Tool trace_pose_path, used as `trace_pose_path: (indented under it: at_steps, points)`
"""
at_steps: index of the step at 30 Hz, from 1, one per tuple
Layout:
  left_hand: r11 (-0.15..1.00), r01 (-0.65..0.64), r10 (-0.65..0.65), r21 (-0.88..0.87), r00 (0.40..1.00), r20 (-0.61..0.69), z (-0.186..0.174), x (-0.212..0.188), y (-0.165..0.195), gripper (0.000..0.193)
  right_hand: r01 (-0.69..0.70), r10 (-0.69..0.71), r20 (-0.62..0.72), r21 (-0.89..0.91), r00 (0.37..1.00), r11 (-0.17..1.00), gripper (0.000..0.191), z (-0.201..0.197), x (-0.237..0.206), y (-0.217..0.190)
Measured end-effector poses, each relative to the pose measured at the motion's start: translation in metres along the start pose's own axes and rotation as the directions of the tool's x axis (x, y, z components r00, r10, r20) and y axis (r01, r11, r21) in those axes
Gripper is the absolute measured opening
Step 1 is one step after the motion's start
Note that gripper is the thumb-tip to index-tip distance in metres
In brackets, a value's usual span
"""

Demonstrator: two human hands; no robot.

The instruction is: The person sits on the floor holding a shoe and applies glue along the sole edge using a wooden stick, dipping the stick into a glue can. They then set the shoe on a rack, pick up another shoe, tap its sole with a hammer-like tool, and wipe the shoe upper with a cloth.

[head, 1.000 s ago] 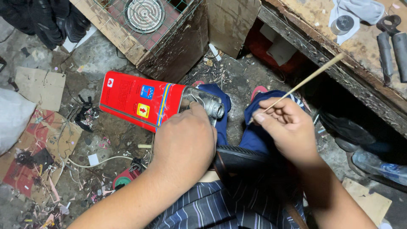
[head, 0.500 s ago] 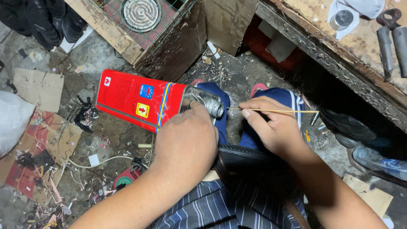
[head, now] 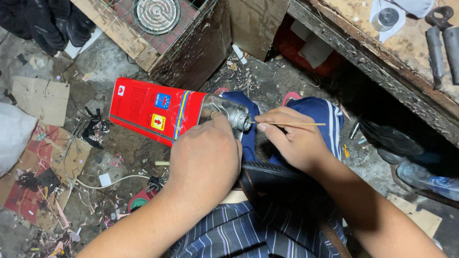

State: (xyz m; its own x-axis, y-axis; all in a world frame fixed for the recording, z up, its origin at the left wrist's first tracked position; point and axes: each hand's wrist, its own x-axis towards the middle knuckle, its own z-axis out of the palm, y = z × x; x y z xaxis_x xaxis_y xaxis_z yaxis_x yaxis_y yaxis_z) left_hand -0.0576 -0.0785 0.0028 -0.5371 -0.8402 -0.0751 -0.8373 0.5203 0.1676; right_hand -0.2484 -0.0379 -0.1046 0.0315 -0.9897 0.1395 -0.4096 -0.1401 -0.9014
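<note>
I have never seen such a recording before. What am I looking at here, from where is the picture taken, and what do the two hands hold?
The picture comes from a camera worn on a person's head, looking down at that person's own bare hands and lap. No machine is involved. The left hand grips a red rectangular metal can, laid on its side, near its metal spout. The right hand holds a thin wooden stick, whose tip is at the spout's opening. A dark rubber piece lies on the lap. Below is a dirty floor with cardboard scraps and a white wire. At the upper right is a worn wooden bench with metal tools.
</note>
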Motion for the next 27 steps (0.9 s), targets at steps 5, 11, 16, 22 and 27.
trace_pose_path:
  at_steps: [5,11,16,22,27]
  points:
    - [1.0,0.019,-0.019,0.002,0.999,0.043,-0.001,0.0,-0.002,0.034,-0.018,0.018,-0.005,0.002,1.0,1.0,0.016,0.004,0.004,0.0]
    - [1.0,0.005,-0.004,-0.017,1.0,0.01,-0.002,-0.001,-0.007,0.034,-0.02,0.02,0.016,-0.027,1.0,0.999,0.016,0.007,0.007,0.0]
    - [1.0,0.001,-0.001,-0.015,1.0,-0.002,-0.002,-0.001,-0.01,0.035,-0.023,0.024,0.026,-0.038,0.999,0.999,0.017,0.008,0.007,0.007]
    - [1.0,0.007,-0.007,-0.029,1.0,-0.011,-0.001,-0.002,-0.012,0.03,-0.216,0.211,0.059,0.094,0.976,0.972,0.019,0.015,0.008,0.029]
    - [0.996,0.023,-0.026,-0.082,0.999,-0.028,0.0,-0.004,-0.018,0.024,-0.416,0.421,0.12,0.539,0.899,0.733,0.023,0.019,0.009,0.045]
